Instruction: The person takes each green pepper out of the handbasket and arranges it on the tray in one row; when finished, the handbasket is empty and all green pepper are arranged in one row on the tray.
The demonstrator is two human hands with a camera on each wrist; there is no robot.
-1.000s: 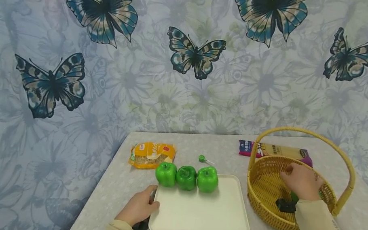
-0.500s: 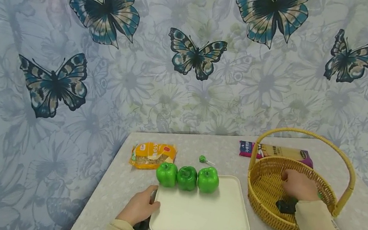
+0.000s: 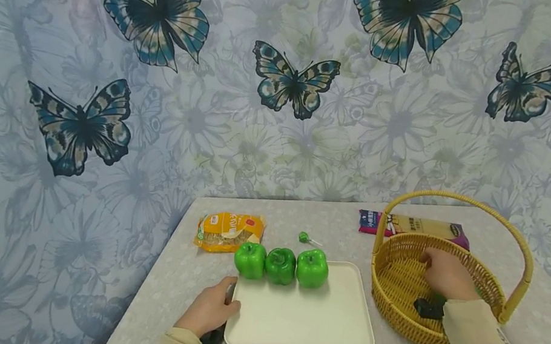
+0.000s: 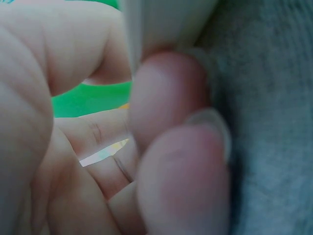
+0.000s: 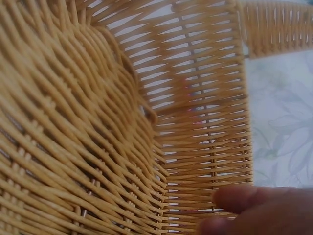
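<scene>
My left hand pinches the left edge of a cream rectangular tray; in the left wrist view, fingertips press against the tray's pale rim. Three green bell peppers stand in a row along the tray's back left edge. Inside a yellow wicker basket on the right is my right hand, its fingers bent downward. Bits of something green show beside and below that hand, mostly hidden by it. In the right wrist view, blurred fingers are near the woven wall; whether they hold anything is hidden.
An orange food packet lies behind the peppers at the left. Farther right is a small green-headed item with a pale stick. A purple and beige packet lies behind the basket, whose tall handle arches above it. Butterfly-patterned wall covering borders the table.
The right hand has shifted slightly within the basket and its fingers have dipped a little. My left hand keeps its hold on the tray, and the peppers have not moved.
</scene>
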